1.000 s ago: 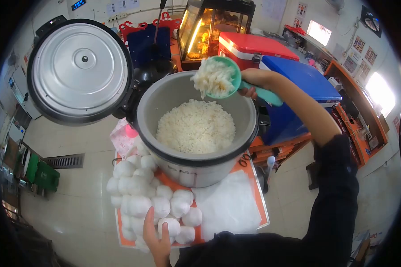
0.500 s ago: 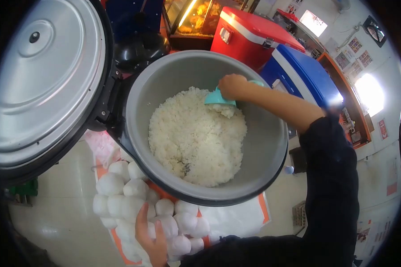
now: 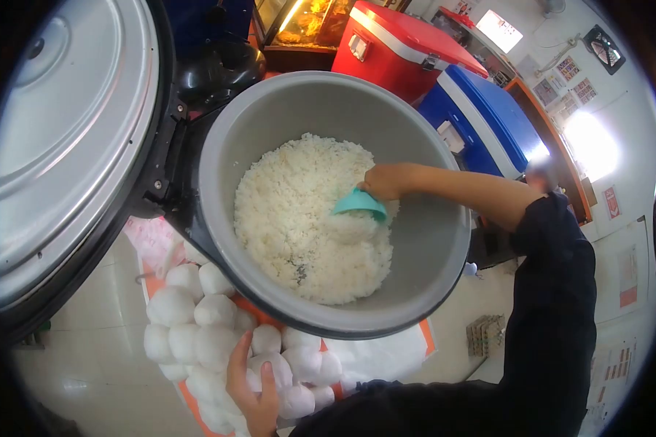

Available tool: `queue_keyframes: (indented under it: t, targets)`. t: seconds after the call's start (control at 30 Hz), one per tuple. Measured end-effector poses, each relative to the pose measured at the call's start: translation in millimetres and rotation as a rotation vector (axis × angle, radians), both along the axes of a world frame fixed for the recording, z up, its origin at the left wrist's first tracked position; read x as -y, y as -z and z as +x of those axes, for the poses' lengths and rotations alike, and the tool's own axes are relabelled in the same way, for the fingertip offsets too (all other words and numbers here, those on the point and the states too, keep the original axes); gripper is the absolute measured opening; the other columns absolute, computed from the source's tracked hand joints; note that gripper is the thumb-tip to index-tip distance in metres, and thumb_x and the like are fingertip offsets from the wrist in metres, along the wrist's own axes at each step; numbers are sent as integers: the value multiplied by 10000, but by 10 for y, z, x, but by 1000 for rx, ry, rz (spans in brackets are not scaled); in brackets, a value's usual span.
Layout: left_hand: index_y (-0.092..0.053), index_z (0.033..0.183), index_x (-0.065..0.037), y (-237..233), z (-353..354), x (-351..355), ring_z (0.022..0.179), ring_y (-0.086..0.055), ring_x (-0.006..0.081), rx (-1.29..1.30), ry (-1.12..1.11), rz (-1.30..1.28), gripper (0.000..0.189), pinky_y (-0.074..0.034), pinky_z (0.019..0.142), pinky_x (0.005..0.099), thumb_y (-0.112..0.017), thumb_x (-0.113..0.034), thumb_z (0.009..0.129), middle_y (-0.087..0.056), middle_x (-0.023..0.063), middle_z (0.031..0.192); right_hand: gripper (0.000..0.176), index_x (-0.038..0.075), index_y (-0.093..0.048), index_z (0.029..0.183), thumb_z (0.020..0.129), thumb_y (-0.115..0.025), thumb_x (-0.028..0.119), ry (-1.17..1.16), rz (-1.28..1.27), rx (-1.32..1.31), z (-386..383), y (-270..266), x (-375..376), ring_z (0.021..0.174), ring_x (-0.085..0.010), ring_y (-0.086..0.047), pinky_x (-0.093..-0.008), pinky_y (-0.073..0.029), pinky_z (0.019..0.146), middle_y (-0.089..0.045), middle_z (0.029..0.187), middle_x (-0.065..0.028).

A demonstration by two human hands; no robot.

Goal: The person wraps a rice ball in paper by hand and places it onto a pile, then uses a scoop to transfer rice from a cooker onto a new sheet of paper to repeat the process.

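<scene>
My right hand is closed on a teal scoop cup, its fingers near the cup's edge. The cup is tilted, mouth down, against the cooked white rice on the right side of the heap; rice shows at its opening. A large grey rice cooker pot surrounds the rice. Below the pot, my left hand has thumb and finger spread apart beside several white round bundles, which look like wrapped rice portions. Part of that hand lies at the lower edge of the view.
At left, the cooker's metal lid stands raised on its hinge. A red cooler and a blue cooler are behind the pot, with a lit display case farther back. An orange-edged white sheet lies under the bundles.
My right hand has lowered the scoop cup toward me, from the far edge of the rice into its right side. My left hand has kept nearly the same place. The view has shifted slightly.
</scene>
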State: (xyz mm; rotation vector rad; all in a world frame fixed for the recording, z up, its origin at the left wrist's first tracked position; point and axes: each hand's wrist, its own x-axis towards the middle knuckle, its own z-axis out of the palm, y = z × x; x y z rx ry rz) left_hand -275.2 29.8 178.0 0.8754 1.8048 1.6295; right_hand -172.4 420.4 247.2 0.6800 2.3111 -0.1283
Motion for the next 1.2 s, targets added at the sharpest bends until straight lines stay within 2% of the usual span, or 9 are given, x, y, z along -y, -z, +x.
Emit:
queue_keyframes:
  t: [0.13,0.27,0.33,0.77,0.83,0.9,1.03,1.1,1.2]
  targets:
    - [-397,1254,62,43,-8,-87,1197,-429,307,-4,7,-6,466,-289,1027,395,-484,-31,805,-457,214,1256,547,-8,-543,642,946,-274,359,280,-332,77,-77,183,26,442,-237,-511,-368,-450,456,-530,574,-134]
    - [-387,1259,69,39,14,-169,1190,-432,303,40,-22,-57,479,-291,1024,398,-500,-34,805,-458,205,1247,536,46,-495,614,942,-267,404,481,-577,45,-300,344,334,419,-168,-456,-322,-417,409,-483,546,-76]
    - [-383,1260,73,25,27,-214,1186,-433,302,46,-44,-96,485,-291,1022,399,-507,-38,805,-454,203,1246,565,-10,-541,766,950,-216,414,409,-763,26,-422,312,552,502,-215,-507,-360,-433,485,-538,622,-132]
    - [-327,1296,55,70,90,-284,1189,-415,309,110,-125,-50,631,-304,1012,385,-593,-39,732,-413,209,1273,522,-84,-528,871,952,-272,362,880,-716,-260,-470,-114,1235,437,-243,-486,-364,-444,440,-527,599,-160]
    - [-302,1317,43,61,115,-357,1204,-395,311,142,-135,-9,721,-306,1012,385,-640,-35,685,-396,217,1289,484,-104,-502,881,951,-293,327,866,-726,-284,-530,-205,1317,444,-246,-504,-360,-450,451,-522,588,-162]
    - [-275,1332,35,65,107,-442,1178,-428,307,-224,-3,-175,839,-324,1007,380,-713,-38,620,-429,204,1261,488,-43,-468,867,961,-223,369,705,-646,-261,-520,-340,1416,463,-205,-506,-341,-467,457,-536,646,-146]
    - [-274,1334,31,-26,145,-656,1138,-471,294,23,-123,-43,897,-369,975,367,-755,-51,581,-455,191,1238,491,-31,-474,836,960,-222,373,427,-507,-470,-257,-519,1491,463,-208,-511,-346,-445,431,-524,620,-127]
    - [-270,1339,24,-50,148,-643,1119,-492,281,-54,-109,-11,915,-403,941,352,-769,-56,577,-460,189,1227,452,20,-484,822,962,-227,365,760,-663,-260,-231,-574,1356,418,-146,-449,-301,-366,373,-437,536,-49]
    - [-303,1330,18,-213,202,-578,1174,-449,314,-139,-126,-32,841,-393,947,357,-744,-43,617,-431,189,1283,343,102,-428,711,924,-301,339,723,-1082,14,-115,-516,863,396,-59,-307,-219,-268,353,-313,527,33]
